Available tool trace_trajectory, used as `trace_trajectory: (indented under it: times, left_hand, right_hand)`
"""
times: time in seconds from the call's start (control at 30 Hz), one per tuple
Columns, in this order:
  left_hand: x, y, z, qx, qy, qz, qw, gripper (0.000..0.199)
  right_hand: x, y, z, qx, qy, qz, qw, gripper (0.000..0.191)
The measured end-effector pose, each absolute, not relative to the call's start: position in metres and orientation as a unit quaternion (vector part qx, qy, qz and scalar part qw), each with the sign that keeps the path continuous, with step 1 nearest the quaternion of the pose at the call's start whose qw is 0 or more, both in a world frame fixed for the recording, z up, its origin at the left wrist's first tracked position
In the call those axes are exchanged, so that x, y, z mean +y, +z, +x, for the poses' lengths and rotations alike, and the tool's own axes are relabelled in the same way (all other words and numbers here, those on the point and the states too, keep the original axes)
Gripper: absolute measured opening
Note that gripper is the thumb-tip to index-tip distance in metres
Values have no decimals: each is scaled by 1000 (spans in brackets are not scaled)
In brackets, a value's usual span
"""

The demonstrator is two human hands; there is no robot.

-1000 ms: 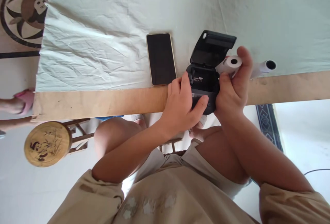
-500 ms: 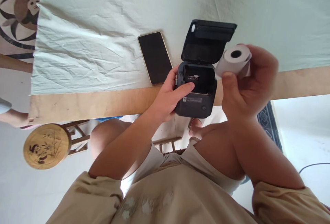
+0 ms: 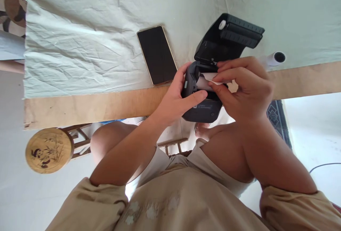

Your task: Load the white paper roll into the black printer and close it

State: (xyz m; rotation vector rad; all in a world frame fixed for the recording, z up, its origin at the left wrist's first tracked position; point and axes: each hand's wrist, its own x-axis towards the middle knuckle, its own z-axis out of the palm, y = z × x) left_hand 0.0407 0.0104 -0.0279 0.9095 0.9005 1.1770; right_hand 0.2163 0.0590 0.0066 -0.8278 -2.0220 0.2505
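My left hand point(image 3: 177, 99) is wrapped round a small black label printer point(image 3: 198, 114) from its left side, thumb across the front edge of the compartment. The printer's lid point(image 3: 226, 43) stands raised at the back. Inside the compartment lies a white paper roll point(image 3: 204, 83), partly covered by fingers. My right hand point(image 3: 247, 89) is closed in a pinch on the roll's loose paper end. Beyond that hand, a white cylinder with a dark end point(image 3: 271, 59) rests on the table, partly hidden.
A phone with a dark screen point(image 3: 157, 55) lies on the pale green cloth point(image 3: 87, 39). The table's bare wooden edge point(image 3: 128, 105) runs along the front. At lower left stands a round wooden stool point(image 3: 50, 150). Another person's arm point(image 3: 12, 66) shows at far left.
My right hand has brought the paper roll leftward and down into the printer's compartment and now pinches its paper end. The printer has tilted slightly. The white cylinder behind has come into view.
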Motion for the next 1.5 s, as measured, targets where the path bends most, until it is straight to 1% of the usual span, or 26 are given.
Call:
trace_trajectory:
  times: [0.07, 0.13, 0.2, 0.27, 0.3, 0.37, 0.4, 0.47, 0.5, 0.57, 0.63, 0.7, 0.77, 0.83, 0.87, 0.93, 1.0, 1.03, 1.13, 1.17, 1.23, 1.37, 1.5]
  left_hand:
    - [11, -29, 40, 389, 524, 400, 644, 71]
    - [11, -28, 40, 382, 537, 381, 648, 61]
    - [11, -25, 39, 377, 545, 365, 655, 52]
    - [11, -23, 38, 379, 542, 372, 651, 51]
    - [11, -22, 38, 383, 541, 382, 645, 54]
    - [10, -23, 37, 389, 535, 395, 637, 62]
    - [10, -23, 37, 389, 533, 398, 638, 68]
    - [10, -25, 37, 391, 522, 399, 645, 77]
    - [10, -25, 38, 394, 516, 402, 645, 80]
    - [11, -26, 38, 398, 513, 418, 636, 85]
    - [12, -26, 38, 399, 516, 434, 622, 86]
    - [13, -27, 38, 400, 514, 445, 615, 88]
    - [14, -28, 37, 404, 504, 449, 618, 92]
    - [13, -30, 35, 403, 500, 449, 621, 96]
    - [13, -30, 35, 402, 501, 448, 622, 96]
    - [11, -31, 33, 391, 508, 445, 626, 92]
    - [9, -30, 34, 366, 523, 431, 638, 85]
    - [8, -28, 34, 352, 533, 420, 645, 79]
    - [8, -22, 39, 336, 559, 382, 655, 54]
    - [9, -19, 41, 340, 561, 375, 655, 45]
    - [11, -15, 44, 357, 558, 367, 653, 34]
    - [17, -11, 44, 379, 535, 364, 661, 33]
    - [15, -11, 39, 399, 512, 362, 669, 42]
  right_hand:
    - [54, 9, 215, -816, 97, -327, 467, 12]
    - [47, 12, 213, -825, 80, -302, 470, 14]
    - [39, 14, 210, -848, 74, -264, 454, 15]
    - [34, 14, 209, -873, 70, -222, 429, 12]
    - [33, 13, 209, -882, 71, -211, 416, 10]
    - [35, 12, 212, -880, 89, -200, 421, 16]
    - [37, 11, 214, -863, 107, -212, 446, 18]
    - [46, 10, 220, -801, 147, -284, 507, 16]
    - [52, 10, 222, -764, 173, -322, 531, 20]
    - [63, 7, 224, -714, 246, -364, 546, 37]
    - [71, 3, 222, -688, 358, -356, 522, 52]
    - [74, -3, 217, -662, 445, -336, 501, 62]
    - [72, -7, 213, -648, 463, -319, 514, 61]
    - [68, -10, 211, -663, 422, -290, 546, 46]
    - [66, -10, 211, -685, 395, -285, 542, 37]
    - [62, -10, 213, -735, 347, -295, 502, 26]
    - [59, -9, 215, -759, 338, -322, 454, 24]
    - [58, -10, 217, -755, 352, -331, 444, 29]
    - [57, -13, 220, -715, 454, -332, 414, 61]
    - [57, -15, 220, -700, 495, -328, 397, 69]
    - [58, -18, 222, -670, 558, -316, 374, 73]
    - [64, -21, 224, -646, 591, -307, 373, 72]
    - [65, -21, 222, -659, 583, -313, 358, 74]
